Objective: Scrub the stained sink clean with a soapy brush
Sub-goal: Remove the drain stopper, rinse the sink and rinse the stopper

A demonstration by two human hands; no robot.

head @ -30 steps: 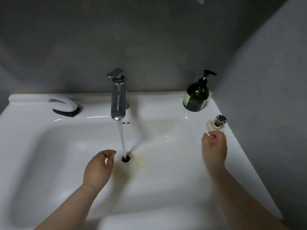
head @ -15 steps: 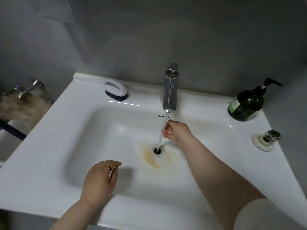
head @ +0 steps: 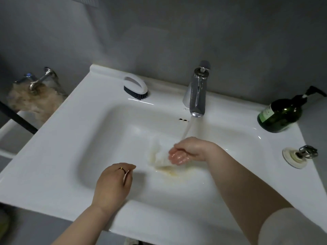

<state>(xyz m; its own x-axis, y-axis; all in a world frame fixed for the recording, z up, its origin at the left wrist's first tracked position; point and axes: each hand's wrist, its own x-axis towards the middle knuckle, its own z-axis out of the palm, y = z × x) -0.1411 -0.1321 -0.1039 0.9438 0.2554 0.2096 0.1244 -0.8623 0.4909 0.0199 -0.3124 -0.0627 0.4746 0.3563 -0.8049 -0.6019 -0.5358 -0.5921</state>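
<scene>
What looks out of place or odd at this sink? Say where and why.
The plug lies on its side on the sink's right ledge, not in the basin. A yellow-brown stain spreads on the basin floor beside the right hand; the rest is white.

A home bathroom: white sink [head: 70,138] with chrome tap [head: 197,92], green soap bottle [head: 279,115], grey walls [head: 159,32]
</scene>
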